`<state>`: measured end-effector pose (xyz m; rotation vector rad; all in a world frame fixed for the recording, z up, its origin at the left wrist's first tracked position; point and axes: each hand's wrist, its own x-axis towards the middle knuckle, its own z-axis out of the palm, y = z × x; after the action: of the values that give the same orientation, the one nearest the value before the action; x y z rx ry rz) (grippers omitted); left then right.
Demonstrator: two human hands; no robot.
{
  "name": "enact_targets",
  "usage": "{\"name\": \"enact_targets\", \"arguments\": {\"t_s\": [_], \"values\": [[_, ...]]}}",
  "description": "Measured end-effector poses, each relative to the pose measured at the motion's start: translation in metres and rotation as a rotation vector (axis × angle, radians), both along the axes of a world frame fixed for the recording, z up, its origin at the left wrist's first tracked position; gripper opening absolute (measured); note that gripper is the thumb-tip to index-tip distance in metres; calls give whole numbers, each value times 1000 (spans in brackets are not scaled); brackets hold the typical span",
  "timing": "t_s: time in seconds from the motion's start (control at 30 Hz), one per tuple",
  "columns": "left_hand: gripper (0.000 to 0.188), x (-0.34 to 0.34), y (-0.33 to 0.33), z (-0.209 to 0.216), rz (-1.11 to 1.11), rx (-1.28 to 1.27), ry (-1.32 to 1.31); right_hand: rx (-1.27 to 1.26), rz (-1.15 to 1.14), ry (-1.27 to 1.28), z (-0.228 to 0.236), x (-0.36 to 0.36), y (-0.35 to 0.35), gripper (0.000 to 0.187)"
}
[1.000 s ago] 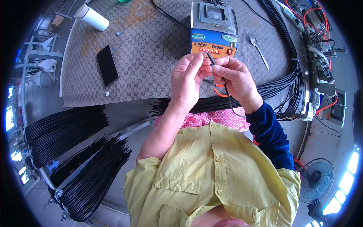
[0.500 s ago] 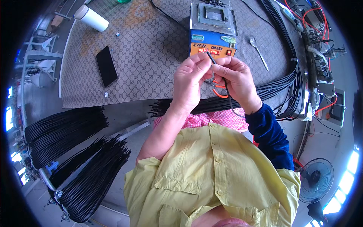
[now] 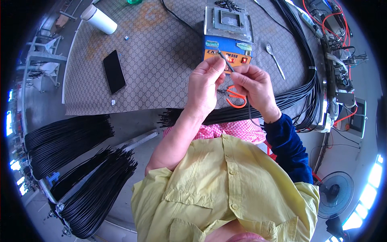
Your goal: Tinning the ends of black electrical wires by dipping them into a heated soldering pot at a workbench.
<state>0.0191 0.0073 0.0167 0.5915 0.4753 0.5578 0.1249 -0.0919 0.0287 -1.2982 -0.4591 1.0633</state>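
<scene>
Both my hands are raised over the near edge of the table, in front of a blue and orange heated pot (image 3: 223,54) with a lit display. A thin black cable (image 3: 228,66) runs between them. My right hand (image 3: 256,86) pinches it between thumb and fingers, and its length hangs down past the palm toward my lap. My left hand (image 3: 204,84) is closed at the cable's upper end, thumb against the fingertips; the tip pokes out just above. Below and between the hands, orange-handled snips (image 3: 237,100) lie on the table, partly hidden by my left fingers.
A thick bundle of black cables (image 3: 300,94) curves along the table's right and near edges. A spoon (image 3: 275,60) lies right of the pot; a phone (image 3: 114,71) and white bottle (image 3: 99,19) are at left. More cable bundles (image 3: 94,193) hang lower left; a fan (image 3: 335,194) stands lower right.
My right hand has moved slightly right and down, away from the left, so more cable shows between them. The snips' orange handles are now more visible.
</scene>
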Motion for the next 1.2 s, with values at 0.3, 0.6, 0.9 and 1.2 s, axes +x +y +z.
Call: {"name": "enact_targets", "arguments": {"t_s": [0.3, 0.6, 0.9, 1.2], "values": [[17, -12, -4, -22, -32, -72, 109, -159, -149, -708, 4, 77, 44, 15], [14, -18, -3, -40, -13, -108, 176, -339, -139, -1230, -19, 120, 66, 14], [14, -18, -3, -40, 20, -136, 191, -400, -87, -1323, -15, 123, 70, 14], [14, -19, -3, -42, 18, -136, 172, -391, -77, -1296, -15, 125, 70, 14]]}}
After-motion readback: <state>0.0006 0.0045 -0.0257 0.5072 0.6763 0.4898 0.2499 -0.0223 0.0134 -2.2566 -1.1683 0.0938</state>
